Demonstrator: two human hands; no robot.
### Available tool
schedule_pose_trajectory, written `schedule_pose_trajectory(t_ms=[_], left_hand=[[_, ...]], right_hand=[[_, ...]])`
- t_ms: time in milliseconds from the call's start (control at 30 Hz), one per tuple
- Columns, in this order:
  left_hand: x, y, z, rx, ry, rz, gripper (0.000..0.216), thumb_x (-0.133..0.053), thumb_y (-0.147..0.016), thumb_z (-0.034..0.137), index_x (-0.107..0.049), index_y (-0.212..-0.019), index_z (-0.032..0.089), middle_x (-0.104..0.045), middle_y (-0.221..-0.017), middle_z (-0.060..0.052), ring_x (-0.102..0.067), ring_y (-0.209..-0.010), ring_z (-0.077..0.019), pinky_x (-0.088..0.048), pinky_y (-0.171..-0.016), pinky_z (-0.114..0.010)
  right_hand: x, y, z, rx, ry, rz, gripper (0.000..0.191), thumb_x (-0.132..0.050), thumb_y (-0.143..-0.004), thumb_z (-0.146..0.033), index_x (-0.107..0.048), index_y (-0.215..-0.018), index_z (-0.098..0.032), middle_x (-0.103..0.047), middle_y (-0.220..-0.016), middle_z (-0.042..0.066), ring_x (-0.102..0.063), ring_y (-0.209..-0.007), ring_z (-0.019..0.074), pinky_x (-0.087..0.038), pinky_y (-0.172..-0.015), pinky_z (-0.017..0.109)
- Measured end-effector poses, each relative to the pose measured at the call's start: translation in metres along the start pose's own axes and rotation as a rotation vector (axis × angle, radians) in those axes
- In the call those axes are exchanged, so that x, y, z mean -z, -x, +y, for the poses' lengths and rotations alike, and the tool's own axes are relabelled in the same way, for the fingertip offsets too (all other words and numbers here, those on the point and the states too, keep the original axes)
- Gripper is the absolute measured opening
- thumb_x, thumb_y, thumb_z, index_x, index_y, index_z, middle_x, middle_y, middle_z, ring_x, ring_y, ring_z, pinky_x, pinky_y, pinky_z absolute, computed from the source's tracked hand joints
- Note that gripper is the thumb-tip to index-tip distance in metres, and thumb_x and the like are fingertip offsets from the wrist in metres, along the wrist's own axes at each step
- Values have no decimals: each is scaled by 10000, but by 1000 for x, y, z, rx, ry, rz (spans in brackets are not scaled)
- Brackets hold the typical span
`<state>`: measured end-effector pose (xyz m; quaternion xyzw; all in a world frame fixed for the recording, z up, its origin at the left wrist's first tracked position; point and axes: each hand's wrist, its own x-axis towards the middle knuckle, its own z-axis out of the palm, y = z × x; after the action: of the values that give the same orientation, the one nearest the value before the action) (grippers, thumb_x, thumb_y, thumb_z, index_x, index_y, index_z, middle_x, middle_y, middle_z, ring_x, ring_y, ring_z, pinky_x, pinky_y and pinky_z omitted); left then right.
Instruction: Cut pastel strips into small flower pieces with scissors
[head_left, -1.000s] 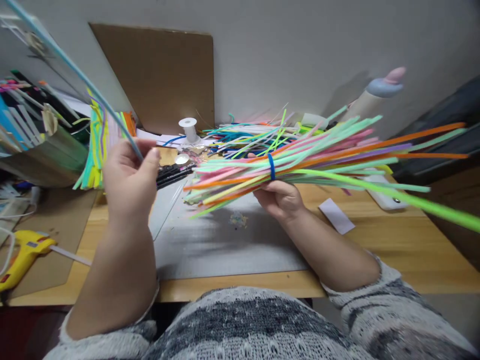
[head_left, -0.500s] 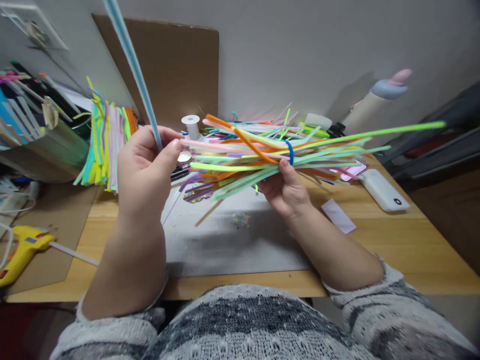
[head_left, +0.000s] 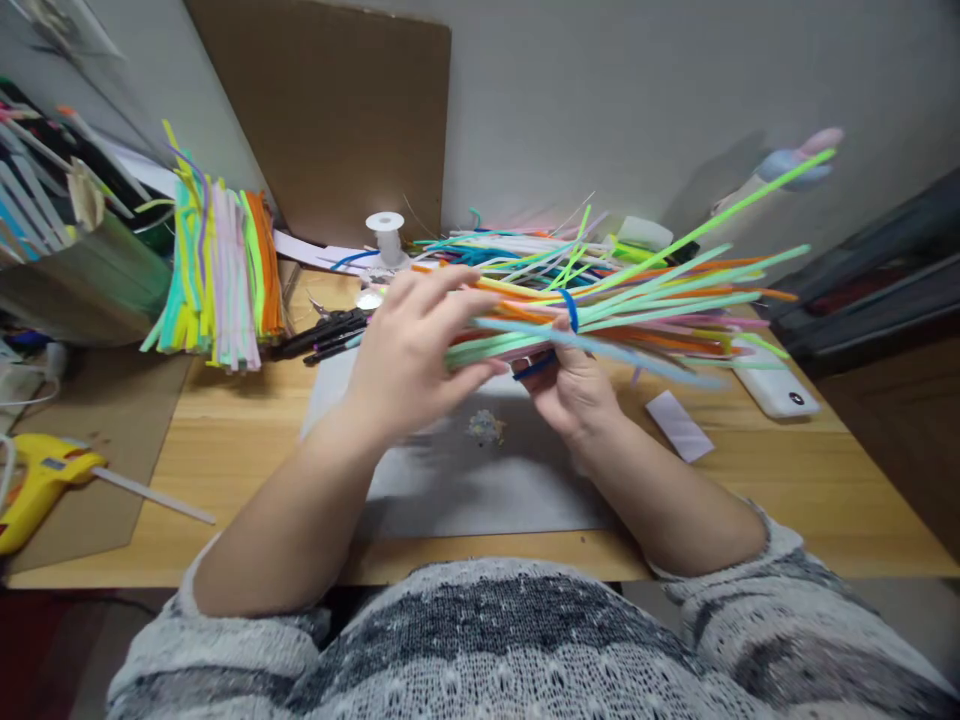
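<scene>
My right hand (head_left: 574,390) grips a bundle of coloured pipe cleaners (head_left: 645,300) tied with a blue band (head_left: 571,308), held level above the grey mat (head_left: 487,490). My left hand (head_left: 416,355) is closed over the bundle's left end and holds a light blue pipe cleaner (head_left: 600,345) laid along the bundle, pointing right. A small glittery scrap (head_left: 486,427) lies on the mat under the hands.
A stack of cut pipe cleaners (head_left: 217,270) leans at back left beside a green holder (head_left: 90,280). A yellow glue gun (head_left: 37,485) lies at the left edge. A white spool (head_left: 388,235), black pens (head_left: 322,335), a white phone (head_left: 772,385) and a paper slip (head_left: 679,425) sit on the wooden desk (head_left: 787,500).
My left hand swung the light blue pipe cleaner down from upright at the left and brought it onto the bundle. The bundle tilted and shifted slightly.
</scene>
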<state>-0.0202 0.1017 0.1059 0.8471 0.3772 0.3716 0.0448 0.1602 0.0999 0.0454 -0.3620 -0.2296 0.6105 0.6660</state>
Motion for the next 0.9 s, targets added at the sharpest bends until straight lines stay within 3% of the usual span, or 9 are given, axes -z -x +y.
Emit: schedule_pose_trajectory(t_ms=[67, 167, 267, 500, 567, 667, 767, 900], left_hand=[[-7, -1, -2, -13, -51, -50, 324, -630, -767, 363, -625, -1056, 217, -626, -1149, -73, -519, -1051, -261, -387, -906, -399], [-11, -1, -14, 119, 11, -48, 257, -605, -771, 322, -677, -982, 195, -683, -924, -50, -561, -895, -226, -428, -817, -352], [-10, -1, -23, 298, 224, -102, 226, -598, -766, 344, -705, -849, 163, -665, -761, -16, -579, -763, -180, -449, -714, -280], [-2, 0, -25, 617, 737, -279, 271, -676, -701, 349, -727, -870, 144, -688, -763, -29, -619, -691, -182, -486, -601, -263], [2, 1, -25, 658, 862, -353, 288, -696, -689, 356, -732, -896, 159, -696, -764, -39, -630, -673, -187, -501, -582, -276], [6, 1, -25, 663, 943, -420, 306, -721, -673, 369, -737, -912, 177, -701, -773, -47, -652, -705, -205, -530, -607, -304], [8, 1, -24, 649, 913, -406, 301, -728, -670, 387, -743, -889, 182, -701, -762, -47, -664, -731, -216, -543, -630, -315], [7, 1, -21, 622, 896, -411, 273, -712, -692, 379, -741, -883, 186, -699, -776, -48, -662, -728, -207, -543, -635, -315]], right_hand=[[-1, 5, -2, -68, -16, -74, 323, -834, -551, -295, -623, -791, -251, -672, -775, -69, -582, -646, 95, -461, -489, 202], [-2, 10, -4, -159, 16, -137, 322, -833, -549, -291, -648, -805, -229, -682, -766, -62, -589, -616, 88, -466, -472, 194], [-1, 10, -4, -203, 83, -161, 288, -817, -550, -298, -668, -779, -207, -678, -703, -52, -559, -532, 80, -425, -407, 186], [3, 8, -2, -237, 125, -225, 179, -741, -497, -179, -651, -650, -192, -667, -640, -40, -464, -438, 58, -327, -333, 168], [4, 9, -3, -234, 126, -248, 186, -722, -501, -177, -662, -674, -206, -681, -664, -35, -526, -490, 89, -411, -397, 195], [4, 10, -6, -250, 124, -311, 226, -706, -531, -200, -682, -754, -232, -717, -787, -24, -647, -702, 167, -527, -618, 274], [3, 12, -8, -269, 108, -369, 249, -695, -560, -230, -690, -809, -234, -729, -918, -16, -665, -879, 207, -529, -786, 322], [2, 13, -8, -243, 102, -409, 289, -696, -572, -240, -694, -861, -228, -725, -975, -3, -644, -988, 229, -502, -889, 349]])
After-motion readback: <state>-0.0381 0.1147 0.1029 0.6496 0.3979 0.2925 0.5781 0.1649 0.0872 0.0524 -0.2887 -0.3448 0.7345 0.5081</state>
